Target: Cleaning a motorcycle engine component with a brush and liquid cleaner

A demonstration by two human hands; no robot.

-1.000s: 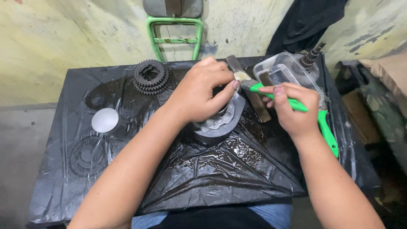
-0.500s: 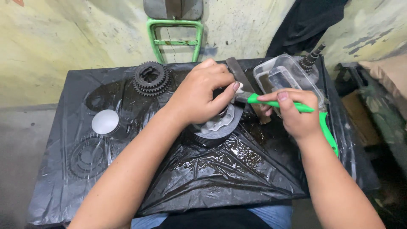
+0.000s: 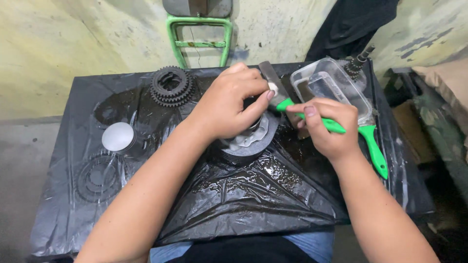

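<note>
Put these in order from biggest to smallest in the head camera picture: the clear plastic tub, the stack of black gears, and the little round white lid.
1. Clear plastic tub, which looks biggest.
2. Stack of black gears.
3. Round white lid, which looks smallest.
The gears and the tub lie about equally far back, so that order looks fair.

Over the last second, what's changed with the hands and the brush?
The right hand has slid the green-handled brush a little left, toward the round metal part. The left hand stays gripping that part. The gears, round lid and clear tub haven't moved.
</note>
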